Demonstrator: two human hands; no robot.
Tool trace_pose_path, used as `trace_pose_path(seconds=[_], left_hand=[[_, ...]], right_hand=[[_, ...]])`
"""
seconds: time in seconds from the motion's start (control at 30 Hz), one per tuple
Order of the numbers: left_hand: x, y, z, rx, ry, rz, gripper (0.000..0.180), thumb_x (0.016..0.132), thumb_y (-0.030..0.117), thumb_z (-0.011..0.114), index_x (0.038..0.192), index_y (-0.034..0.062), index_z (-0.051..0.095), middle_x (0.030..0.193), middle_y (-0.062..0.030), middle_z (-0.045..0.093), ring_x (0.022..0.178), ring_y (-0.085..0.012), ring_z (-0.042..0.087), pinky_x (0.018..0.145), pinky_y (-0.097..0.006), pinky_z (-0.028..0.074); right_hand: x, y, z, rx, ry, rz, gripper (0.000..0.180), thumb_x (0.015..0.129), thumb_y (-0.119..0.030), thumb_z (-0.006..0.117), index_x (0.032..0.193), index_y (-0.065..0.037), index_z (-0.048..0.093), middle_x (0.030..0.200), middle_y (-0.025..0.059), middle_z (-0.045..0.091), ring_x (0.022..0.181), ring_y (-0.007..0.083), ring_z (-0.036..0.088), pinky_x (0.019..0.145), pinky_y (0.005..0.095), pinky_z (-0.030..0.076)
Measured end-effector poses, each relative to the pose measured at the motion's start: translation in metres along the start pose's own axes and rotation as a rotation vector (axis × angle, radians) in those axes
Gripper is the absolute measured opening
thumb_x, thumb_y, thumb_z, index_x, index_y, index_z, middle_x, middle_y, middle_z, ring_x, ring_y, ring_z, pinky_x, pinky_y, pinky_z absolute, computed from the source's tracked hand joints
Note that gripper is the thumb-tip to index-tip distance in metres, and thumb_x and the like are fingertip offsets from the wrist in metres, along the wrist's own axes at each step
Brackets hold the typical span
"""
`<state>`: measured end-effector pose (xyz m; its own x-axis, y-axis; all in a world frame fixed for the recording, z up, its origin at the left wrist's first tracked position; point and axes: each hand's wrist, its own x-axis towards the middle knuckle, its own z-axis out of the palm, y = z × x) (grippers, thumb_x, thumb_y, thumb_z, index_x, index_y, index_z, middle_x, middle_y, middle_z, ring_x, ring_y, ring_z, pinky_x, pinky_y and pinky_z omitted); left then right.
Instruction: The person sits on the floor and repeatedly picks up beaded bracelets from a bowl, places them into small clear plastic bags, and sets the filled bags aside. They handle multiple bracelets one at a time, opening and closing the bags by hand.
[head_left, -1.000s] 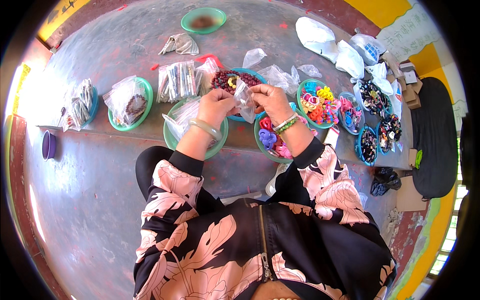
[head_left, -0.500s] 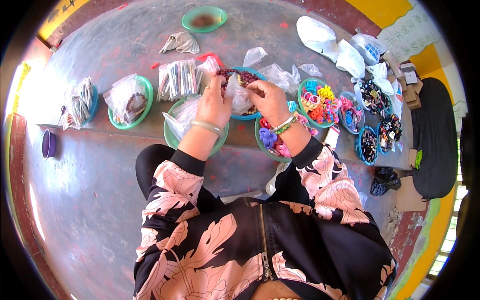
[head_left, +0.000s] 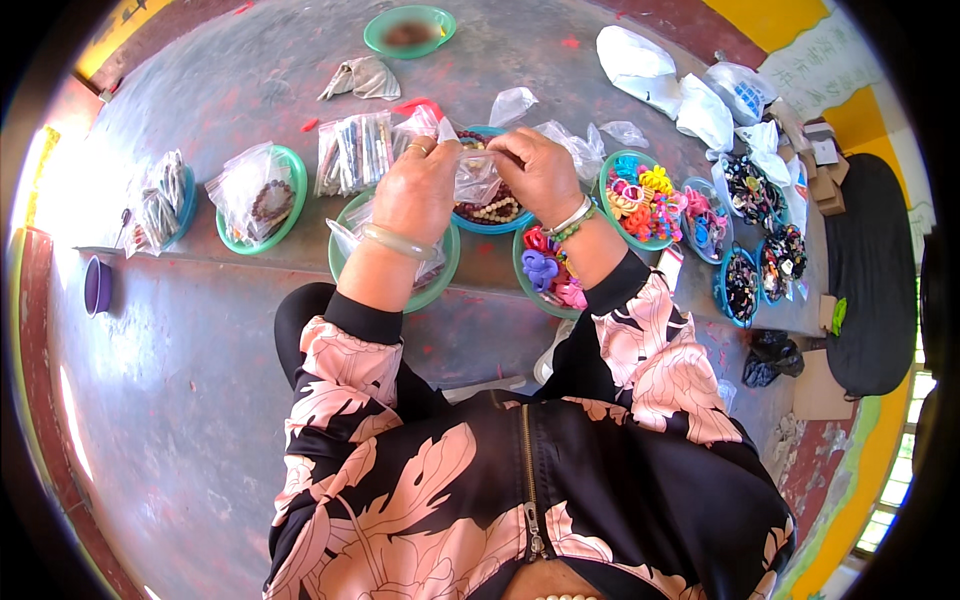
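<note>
My left hand (head_left: 418,190) and my right hand (head_left: 537,172) together hold a small clear plastic bag (head_left: 474,178) by its top edge, one hand at each side. The bag hangs above a blue bowl (head_left: 492,226) of dark and pale beads. Under my left wrist sits a green bowl (head_left: 440,278) with clear bags in it. Just below my right wrist is a green bowl of purple, red and pink hair ties (head_left: 548,272).
A low grey ledge (head_left: 250,250) carries several more bowls: bagged items in a green bowl (head_left: 262,198) and a blue one (head_left: 160,205) at left, colourful hair ties (head_left: 640,195) and dark accessories (head_left: 745,285) at right. White plastic bags (head_left: 660,75) lie behind. A purple cup (head_left: 97,285) stands at far left.
Both hands have risen slightly away from the bowls and drawn together, now holding the clear bag stretched between them above the bead bowl.
</note>
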<state>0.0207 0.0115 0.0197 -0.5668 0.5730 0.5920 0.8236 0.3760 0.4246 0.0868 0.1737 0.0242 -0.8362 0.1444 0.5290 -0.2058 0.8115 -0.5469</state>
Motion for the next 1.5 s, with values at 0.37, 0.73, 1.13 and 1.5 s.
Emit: trace_pose_path(seconds=[0.37, 0.73, 1.13, 1.5], left_hand=[[0.01, -0.035, -0.031, -0.072, -0.014, -0.309, 0.022, 0.081, 0.01, 0.052, 0.1, 0.0042, 0.061, 0.077, -0.0161, 0.063, 0.067, -0.025, 0.062, 0.062, -0.03, 0.047], [0.013, -0.044, -0.038, -0.025, -0.095, -0.541, 0.026, 0.08, 0.019, 0.046, 0.095, 0.0069, 0.062, 0.084, -0.021, 0.06, 0.082, -0.0368, 0.057, 0.073, -0.043, 0.045], [0.009, -0.045, -0.032, 0.031, -0.135, -0.489, 0.023, 0.079, 0.021, 0.05, 0.093, 0.0063, 0.062, 0.082, -0.0199, 0.06, 0.078, -0.0368, 0.057, 0.069, -0.041, 0.045], [0.006, -0.035, -0.013, -0.036, -0.172, -0.421, 0.022, 0.08, 0.02, 0.046, 0.086, 0.0038, 0.059, 0.081, -0.023, 0.058, 0.079, -0.0401, 0.055, 0.071, -0.046, 0.043]], right_hand=[[0.017, 0.022, 0.006, 0.495, -0.181, 0.263, 0.023, 0.08, -0.023, 0.062, 0.089, -0.001, 0.063, 0.078, 0.0022, 0.061, 0.069, 0.0067, 0.055, 0.06, 0.0213, 0.043], [-0.033, 0.14, 0.113, -0.267, -0.431, 0.575, 0.042, 0.069, -0.031, 0.065, 0.101, -0.005, 0.058, 0.09, 0.0164, 0.062, 0.084, 0.0297, 0.059, 0.075, 0.0369, 0.045], [-0.015, 0.13, 0.086, 0.191, -0.354, 0.769, 0.025, 0.066, -0.023, 0.067, 0.084, -0.006, 0.067, 0.072, 0.0103, 0.064, 0.063, 0.0194, 0.061, 0.061, 0.0301, 0.047], [0.003, 0.09, 0.01, 0.489, -0.237, 0.635, 0.016, 0.075, -0.01, 0.064, 0.086, 0.002, 0.064, 0.072, 0.0043, 0.063, 0.059, 0.0081, 0.057, 0.056, 0.0225, 0.047]])
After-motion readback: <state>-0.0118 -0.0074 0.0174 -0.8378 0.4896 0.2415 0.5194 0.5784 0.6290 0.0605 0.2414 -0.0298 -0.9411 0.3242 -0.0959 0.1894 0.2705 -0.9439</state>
